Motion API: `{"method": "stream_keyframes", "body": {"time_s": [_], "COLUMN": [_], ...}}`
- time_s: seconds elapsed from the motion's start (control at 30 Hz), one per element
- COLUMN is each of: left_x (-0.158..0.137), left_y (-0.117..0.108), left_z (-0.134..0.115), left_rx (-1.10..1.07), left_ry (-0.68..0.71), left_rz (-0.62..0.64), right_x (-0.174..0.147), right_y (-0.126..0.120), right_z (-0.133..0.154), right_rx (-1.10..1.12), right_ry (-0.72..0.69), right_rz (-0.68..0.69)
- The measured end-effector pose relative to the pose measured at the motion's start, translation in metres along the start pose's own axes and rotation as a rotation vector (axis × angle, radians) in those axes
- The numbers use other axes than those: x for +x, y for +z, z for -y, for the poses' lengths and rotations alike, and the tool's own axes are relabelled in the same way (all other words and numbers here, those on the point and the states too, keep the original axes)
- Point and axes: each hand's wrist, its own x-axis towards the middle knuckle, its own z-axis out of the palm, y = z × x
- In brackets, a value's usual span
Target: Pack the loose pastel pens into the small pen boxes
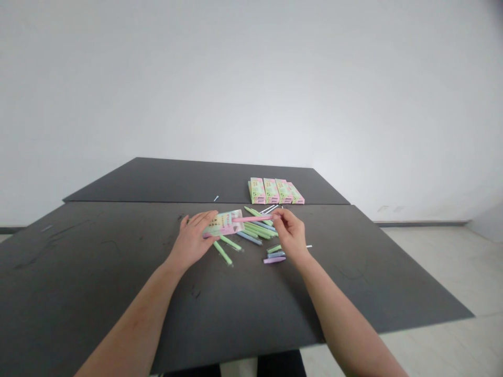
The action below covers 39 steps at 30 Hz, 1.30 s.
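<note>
My left hand is closed on a flat pink and green printed box, whose end towards the right is open. Between the fingertips of my right hand is the end of a pink pen; its other end is at the mouth of the box, and I cannot tell how far inside it reaches. Beneath and behind the pen lies a loose pile of green and blue pens. Two green pens lie below the box. A purple pen rests under my right hand, beside a blue and a green one.
Several printed boxes stand in a row towards the back right of the dark table. Thin white sticks lie just in front of them. A small pale piece is near the table's seam. Behind the table rises a white wall.
</note>
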Motion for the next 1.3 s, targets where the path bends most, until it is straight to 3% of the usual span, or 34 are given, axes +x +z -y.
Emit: {"method": "stream_keyframes", "body": {"time_s": [0.13, 0.3, 1.3], "left_x": [-0.0006, -0.0009, -0.0004], "left_y": [0.0005, 0.001, -0.0002], "left_z": [0.0001, 0.001, 0.003], "left_rx": [0.0, 0.008, 0.006], "left_ry": [0.012, 0.022, 0.027], "left_rz": [0.002, -0.026, -0.033], "right_x": [0.0004, 0.0004, 0.0006], "right_y": [0.0007, -0.0008, -0.0061], "right_z": [-0.0013, 0.0001, 0.0044], "right_rx": [0.056, -0.065, -0.122], "right_ry": [0.045, 0.004, -0.075], "right_rz": [-0.011, -0.021, 0.005]}}
